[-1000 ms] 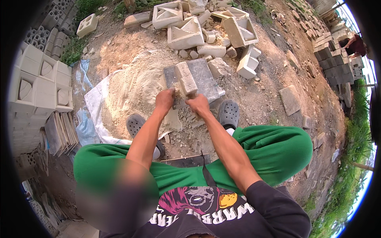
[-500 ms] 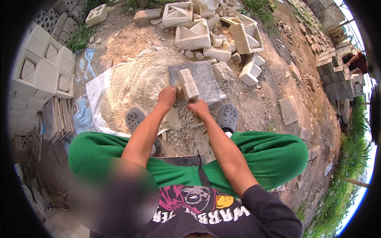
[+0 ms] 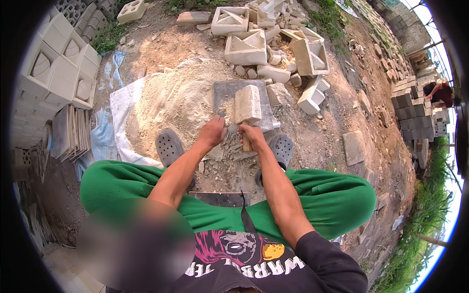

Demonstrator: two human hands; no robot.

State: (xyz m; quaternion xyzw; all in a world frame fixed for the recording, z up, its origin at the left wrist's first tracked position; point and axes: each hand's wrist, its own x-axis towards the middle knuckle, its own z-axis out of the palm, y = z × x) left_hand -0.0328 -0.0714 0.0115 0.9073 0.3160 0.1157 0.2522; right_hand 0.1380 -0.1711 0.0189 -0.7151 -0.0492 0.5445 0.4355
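Observation:
A pale, rough block (image 3: 247,102) sits on a dark flat board (image 3: 224,90) in front of me, its broad face turned up. My right hand (image 3: 252,136) is closed round a tool with a short wooden handle (image 3: 245,144), just below the block's near end; the tool's kind is hidden. A small grey rounded piece (image 3: 233,128) shows between my hands; I cannot tell if it belongs to the tool. My left hand (image 3: 213,131) is closed at the board's near left edge, a small dark bit at its fingertips. What it holds is unclear.
Pale sand (image 3: 168,102) is heaped on a white sheet (image 3: 122,105) at the left. Broken hollow blocks (image 3: 245,48) and rubble lie beyond the board. Stacked pale blocks (image 3: 53,53) stand far left. A person (image 3: 442,93) is by grey blocks at the far right.
The pale block has shifted a little right on the board and shows a broader face. My left hand has come slightly nearer to me. The right hand still grips the wooden handle.

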